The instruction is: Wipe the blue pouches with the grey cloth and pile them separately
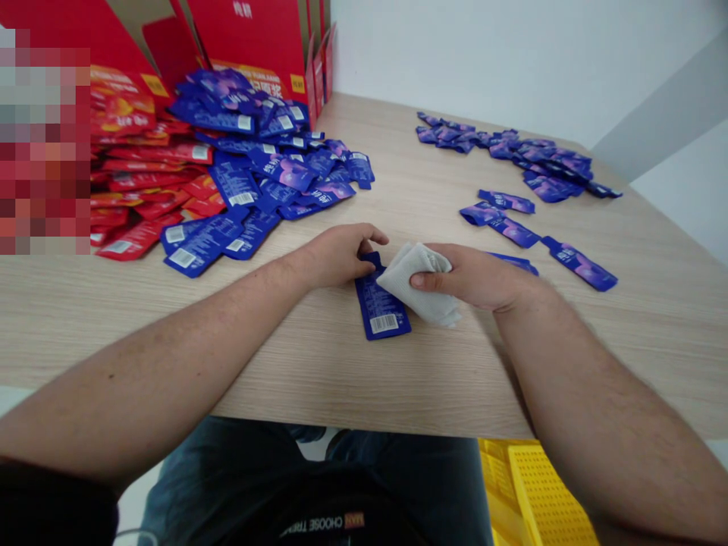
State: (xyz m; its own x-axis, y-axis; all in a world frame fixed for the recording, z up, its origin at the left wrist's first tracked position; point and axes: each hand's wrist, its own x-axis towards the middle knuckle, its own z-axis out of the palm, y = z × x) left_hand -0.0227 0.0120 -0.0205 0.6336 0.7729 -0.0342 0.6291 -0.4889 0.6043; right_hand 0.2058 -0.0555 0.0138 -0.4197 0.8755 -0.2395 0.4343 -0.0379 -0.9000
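Step in hand, prob.: wiping one blue pouch [390, 307] w/ a white cloth [418, 280]. Pouch lies flat on the tabletop [318, 379], approx. mid-width, nearer the near edge than the far one, barcode end toward the near edge. L hand [340, 254] is at its narrow end: thumb on the pouch, index finger raised clear; can't tell if the other fingers pinch it. R hand [478, 274] is clamped on the bunched cloth, thumb on top, cloth covering part of the pouch's R side. Next move, I'd say, calls for L hand to pin the narrow end so the pouch doesn't skid while the cloth crosses the print.

Containers: red cartons [250, 34] stand at the far L corner, contents n/a from here. In front, a pile of blue pouches [278, 167] sits w/ & partly over red pouches [151, 163]. Toward the far R corner, a row of loose pouches [506, 144]; a few stray pouches [580, 264] nearer R hand. Below the near edge, R side: yellow crate [551, 493], perforated; can't see what's in it.
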